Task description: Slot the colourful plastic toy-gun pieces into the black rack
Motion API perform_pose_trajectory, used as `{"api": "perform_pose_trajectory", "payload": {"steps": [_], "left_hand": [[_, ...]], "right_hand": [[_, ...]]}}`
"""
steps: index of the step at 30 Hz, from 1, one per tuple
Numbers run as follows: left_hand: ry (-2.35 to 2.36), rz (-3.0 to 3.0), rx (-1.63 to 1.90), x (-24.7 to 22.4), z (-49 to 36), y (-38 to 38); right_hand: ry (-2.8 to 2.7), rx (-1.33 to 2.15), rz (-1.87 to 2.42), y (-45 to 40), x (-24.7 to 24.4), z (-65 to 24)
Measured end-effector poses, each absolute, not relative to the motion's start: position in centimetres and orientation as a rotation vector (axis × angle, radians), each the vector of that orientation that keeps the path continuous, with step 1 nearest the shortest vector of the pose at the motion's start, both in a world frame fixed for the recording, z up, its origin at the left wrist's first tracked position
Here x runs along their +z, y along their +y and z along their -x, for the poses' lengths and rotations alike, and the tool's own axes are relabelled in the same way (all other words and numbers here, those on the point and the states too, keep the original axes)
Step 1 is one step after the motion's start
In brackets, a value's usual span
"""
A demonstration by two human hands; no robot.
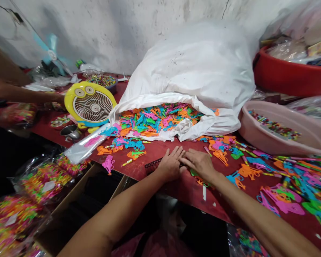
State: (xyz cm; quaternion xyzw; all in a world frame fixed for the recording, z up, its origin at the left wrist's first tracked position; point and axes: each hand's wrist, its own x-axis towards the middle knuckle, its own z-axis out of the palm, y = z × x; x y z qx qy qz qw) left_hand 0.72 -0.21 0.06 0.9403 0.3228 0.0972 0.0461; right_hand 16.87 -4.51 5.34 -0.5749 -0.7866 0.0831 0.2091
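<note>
My left hand (172, 164) lies flat on a dark object with a lattice edge (152, 165) at the front of the red table. Its fingers point away from me, stretched out. Beside it, my right hand (199, 162) reaches over so that its fingertips meet the left hand's fingers. What is under its palm is hidden, though orange and green plastic pieces (199, 177) show below it. Just behind both hands, a white sack (195, 75) lies with its mouth toward me, full of colourful plastic pieces (155, 119).
A yellow fan (92, 105) and a metal cup (71, 132) stand left; another person's arm (24, 89) reaches in there. Bagged pieces (44, 178) lie lower left. On the right are a pink basin (273, 134), a red tub (291, 73) and loose pieces (305, 182).
</note>
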Motion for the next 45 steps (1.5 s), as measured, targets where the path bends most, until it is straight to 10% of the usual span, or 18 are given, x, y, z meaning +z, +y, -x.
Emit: {"api": "perform_pose_trajectory", "payload": {"steps": [15, 22, 30, 37, 45], "left_hand": [[0.989, -2.881, 0.315, 0.4, -0.7, -0.3], [0.996, -2.863, 0.326, 0.6, -0.7, -0.3], [0.978, -2.845, 0.321, 0.7, -0.7, -0.3], [0.982, -2.807, 0.338, 0.4, -0.8, -0.4], [0.974, -2.814, 0.252, 0.3, -0.8, -0.2]], "right_hand": [[-2.157, 1.117, 1.581, -3.1, 7.3, -20.6], [-1.895, 0.815, 1.622, -4.7, 5.1, -18.9], [-1.261, -0.283, 1.698, -3.1, 13.1, -19.7], [-1.591, -0.154, 2.128, -4.5, 9.0, -23.6], [-1.96, 0.422, 1.638, -6.2, 5.2, -15.9]]}}
